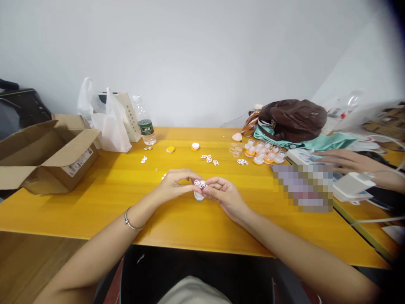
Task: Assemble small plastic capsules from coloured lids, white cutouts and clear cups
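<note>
A plain pale wall (196, 63) stands behind the yellow wooden tabletop (126, 211), on which I record the following. The left hand (177, 183) has its fingers closed on a white openwork piece (200, 183), held near the middle of the tabletop. The fingers of the right hand (226, 196) are closed on the same piece from the other side; I find both grips to be pinches between thumb and fingertips. A silver bracelet (127, 219) is worn at the left wrist. A small round container (199, 196) shows just below the held piece, partly hidden by the hands; whether they touch it, I cannot tell. Beyond the hands I count further loose openwork pieces (209, 158) in one group, with a second cluster (242, 161) to its right. Farther back lie a yellow disc (171, 149) and a white-topped round item (195, 146), well apart. Clear-topped cups (259, 158) with orange or white bases are grouped at right, beside clear rings (236, 150). At left I note an open cardboard box (76, 162), a white plastic bag (112, 128) and an upright water bottle (146, 124). At far right, a brown bag (292, 119) rests on teal cloth (332, 142); nearer, another person's hand (348, 162) extends over white items.
</note>
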Tool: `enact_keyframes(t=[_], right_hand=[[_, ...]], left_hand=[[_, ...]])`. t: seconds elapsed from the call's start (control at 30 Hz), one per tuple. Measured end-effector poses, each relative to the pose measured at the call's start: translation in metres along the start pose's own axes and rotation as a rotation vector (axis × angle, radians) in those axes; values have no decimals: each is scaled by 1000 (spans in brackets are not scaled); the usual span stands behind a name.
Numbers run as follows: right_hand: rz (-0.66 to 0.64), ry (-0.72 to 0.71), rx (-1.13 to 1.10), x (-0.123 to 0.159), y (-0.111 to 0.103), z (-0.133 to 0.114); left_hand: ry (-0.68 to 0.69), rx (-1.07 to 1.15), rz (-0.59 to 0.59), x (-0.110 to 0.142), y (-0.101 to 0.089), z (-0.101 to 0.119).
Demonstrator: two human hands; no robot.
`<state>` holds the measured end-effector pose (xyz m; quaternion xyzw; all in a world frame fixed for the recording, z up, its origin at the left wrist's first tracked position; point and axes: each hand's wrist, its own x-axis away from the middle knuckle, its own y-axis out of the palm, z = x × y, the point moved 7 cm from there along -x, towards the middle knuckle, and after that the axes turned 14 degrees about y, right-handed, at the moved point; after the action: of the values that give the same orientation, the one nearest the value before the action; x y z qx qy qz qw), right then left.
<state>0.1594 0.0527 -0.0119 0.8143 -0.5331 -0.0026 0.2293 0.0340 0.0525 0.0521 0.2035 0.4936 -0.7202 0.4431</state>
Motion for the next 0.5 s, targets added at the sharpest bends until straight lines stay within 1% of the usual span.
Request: enact_keyframes(t=[0.1, 0.17, 0.37, 0.5], right_hand=[[-6, 1, 9, -1, 0, 1], [-3, -6, 16, -1, -1, 1], [-8, 5, 32, 0, 0, 1], [-27, 50, 60, -2, 1, 3]], left_hand=[[-48, 6, 5, 2, 1, -3], [-51, 15, -3, 3, 2, -4], [-1, 21, -66, 3, 3, 0], [-26, 29, -142, 2, 7, -1]])
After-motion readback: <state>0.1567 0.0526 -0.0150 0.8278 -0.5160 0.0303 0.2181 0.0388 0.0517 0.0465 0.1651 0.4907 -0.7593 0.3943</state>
